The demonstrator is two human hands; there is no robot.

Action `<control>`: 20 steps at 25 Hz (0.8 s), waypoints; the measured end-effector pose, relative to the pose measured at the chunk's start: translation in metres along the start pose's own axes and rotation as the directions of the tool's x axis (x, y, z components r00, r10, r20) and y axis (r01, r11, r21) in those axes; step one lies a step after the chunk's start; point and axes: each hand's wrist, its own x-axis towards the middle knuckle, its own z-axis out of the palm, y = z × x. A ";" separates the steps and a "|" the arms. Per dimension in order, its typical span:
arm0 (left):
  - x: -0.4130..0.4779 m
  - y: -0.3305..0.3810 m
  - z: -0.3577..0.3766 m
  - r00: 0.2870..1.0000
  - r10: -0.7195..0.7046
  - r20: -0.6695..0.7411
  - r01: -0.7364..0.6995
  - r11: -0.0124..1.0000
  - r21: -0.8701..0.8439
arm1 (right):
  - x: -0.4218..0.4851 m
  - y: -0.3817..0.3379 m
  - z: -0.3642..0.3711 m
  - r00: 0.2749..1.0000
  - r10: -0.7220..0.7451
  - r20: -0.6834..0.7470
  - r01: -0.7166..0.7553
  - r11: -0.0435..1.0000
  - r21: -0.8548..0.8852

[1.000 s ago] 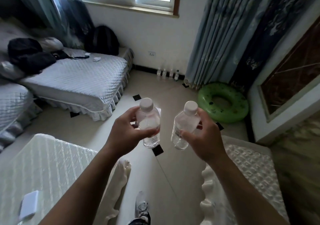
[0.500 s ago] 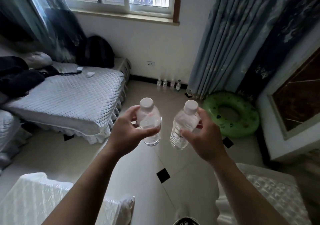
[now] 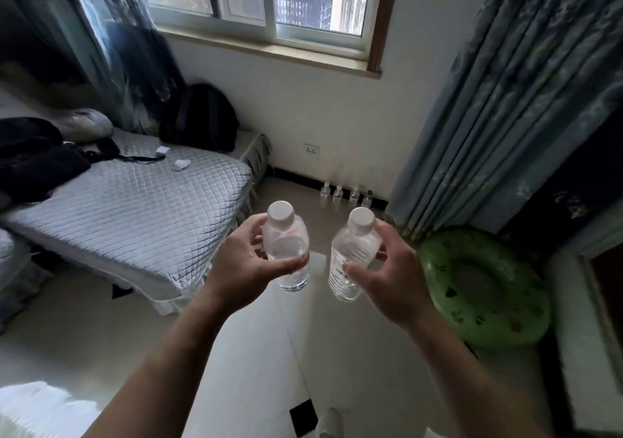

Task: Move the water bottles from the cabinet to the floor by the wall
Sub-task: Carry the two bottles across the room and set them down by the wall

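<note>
two hands are held out in front, each gripping one bottle. the left hand has its fingers and thumb curled round the left bottle. the right hand wraps the right bottle the same way. both bottles are clear with white caps, held in the air side by side but apart, the right one tilted a little inward. below them lies the pale tiled floor. further on, four small bottles stand in one row on the floor against the white wall, under one wall socket. one green swim ring lies on the floor to the right, beside one blue-grey curtain. one quilted bed stands to the left, with one black backpack at its far end.
</note>
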 end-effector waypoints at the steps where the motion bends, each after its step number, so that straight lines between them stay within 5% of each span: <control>1: 0.013 0.001 0.003 1.000 -0.006 -0.008 0.006 1.000 0.001 | 0.018 0.004 -0.001 1.000 -0.008 0.011 0.008 1.000 0.004; 20: 0.362 -0.029 -0.081 0.998 -0.056 -0.005 0.055 0.998 -0.041 | 0.367 -0.013 0.108 0.992 0.016 0.126 -0.030 0.993 0.114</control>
